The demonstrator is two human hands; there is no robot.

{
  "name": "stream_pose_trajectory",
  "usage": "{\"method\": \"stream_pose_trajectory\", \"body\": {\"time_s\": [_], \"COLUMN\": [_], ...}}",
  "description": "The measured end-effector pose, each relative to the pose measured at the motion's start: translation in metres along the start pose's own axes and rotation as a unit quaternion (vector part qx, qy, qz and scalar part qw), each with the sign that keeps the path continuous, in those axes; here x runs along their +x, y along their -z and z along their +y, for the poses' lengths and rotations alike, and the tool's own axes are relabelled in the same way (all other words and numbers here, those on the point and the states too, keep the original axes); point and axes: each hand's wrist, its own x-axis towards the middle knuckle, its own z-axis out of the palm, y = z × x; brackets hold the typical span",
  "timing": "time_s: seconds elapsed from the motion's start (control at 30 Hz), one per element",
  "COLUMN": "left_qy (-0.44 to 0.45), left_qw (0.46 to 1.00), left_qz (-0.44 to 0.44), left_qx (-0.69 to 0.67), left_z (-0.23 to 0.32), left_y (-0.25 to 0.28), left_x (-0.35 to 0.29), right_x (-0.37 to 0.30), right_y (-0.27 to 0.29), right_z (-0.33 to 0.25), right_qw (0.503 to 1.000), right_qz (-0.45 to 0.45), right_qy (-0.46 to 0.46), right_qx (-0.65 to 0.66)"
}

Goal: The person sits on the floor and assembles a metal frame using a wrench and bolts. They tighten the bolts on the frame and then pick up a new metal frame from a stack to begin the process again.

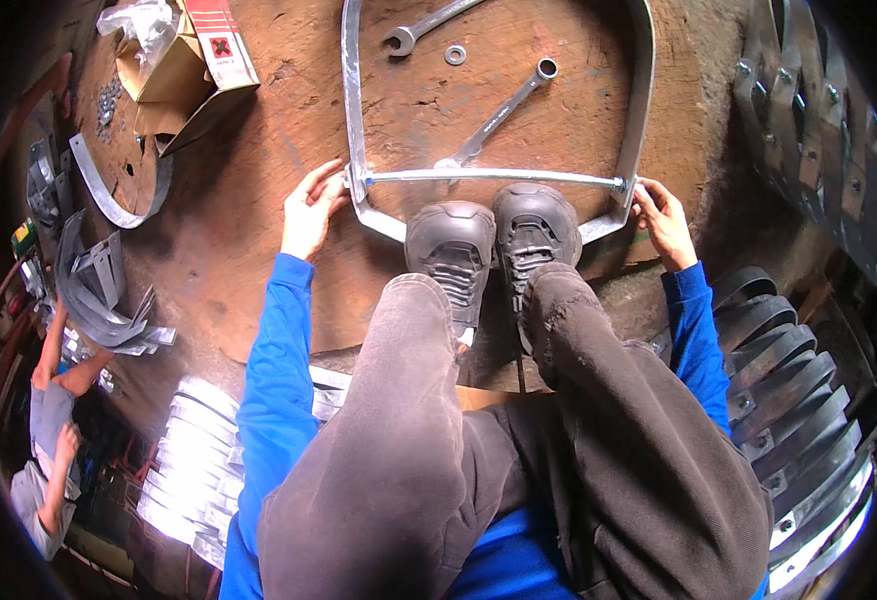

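Note:
A U-shaped grey metal frame (350,100) lies before my feet, its sides bent inward near me. A long metal rod (498,175) spans it from side to side. My left hand (308,212) has its fingertips closed at the rod's left end, outside the frame. At the right end, my right hand (665,222) curls its fingers against the rod and frame; what lies between the fingertips is mostly hidden. My dark shoes (450,238) cover the frame's near edge. Inside the frame lie a wrench (503,115), a flat washer (455,55) and an open-end wrench (423,30).
A torn cardboard box (183,90) with a plastic bag stands far left on the brown wooden surface (268,130), near small hardware and a curved strip (123,195). Stacked metal strips (193,470) lie left. Curved bars (778,370) are piled right. Another person (50,440) sits left.

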Motion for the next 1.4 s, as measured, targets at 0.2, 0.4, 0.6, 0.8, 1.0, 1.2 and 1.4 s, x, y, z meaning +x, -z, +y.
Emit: {"method": "stream_pose_trajectory", "body": {"time_s": [0.2, 0.4, 0.6, 0.8, 1.0, 1.2, 1.4], "left_qy": [0.061, 0.028, 0.065, 0.077, 0.040, 0.044, -0.007], "left_qw": [0.994, 0.987, 0.989, 0.984, 0.983, 0.974, 0.982], "left_qz": [0.011, 0.020, -0.008, -0.012, 0.008, -0.015, 0.056], "left_qx": [0.094, 0.160, 0.136, 0.158, 0.178, 0.224, 0.179], "left_z": [-0.010, -0.010, -0.012, -0.006, -0.005, 0.010, 0.004], "left_y": [0.002, -0.004, 0.003, 0.002, -0.002, -0.003, -0.008], "left_x": [0.005, 0.008, 0.011, 0.014, 0.009, 0.008, 0.007], "right_x": [0.001, 0.010, 0.008, 0.007, -0.010, -0.003, 0.026], "right_y": [-0.002, -0.005, -0.011, -0.007, -0.017, -0.062, -0.112], "right_z": [-0.006, 0.000, -0.004, -0.002, -0.041, -0.097, -0.119], "right_qw": [0.997, 0.997, 0.997, 0.996, 0.897, 0.918, 0.900], "right_qz": [0.029, 0.028, 0.035, 0.055, 0.321, 0.182, 0.083], "right_qy": [-0.060, -0.064, -0.065, -0.059, 0.180, 0.290, 0.327], "right_qx": [-0.037, -0.037, -0.017, -0.036, -0.247, -0.200, -0.276]}}
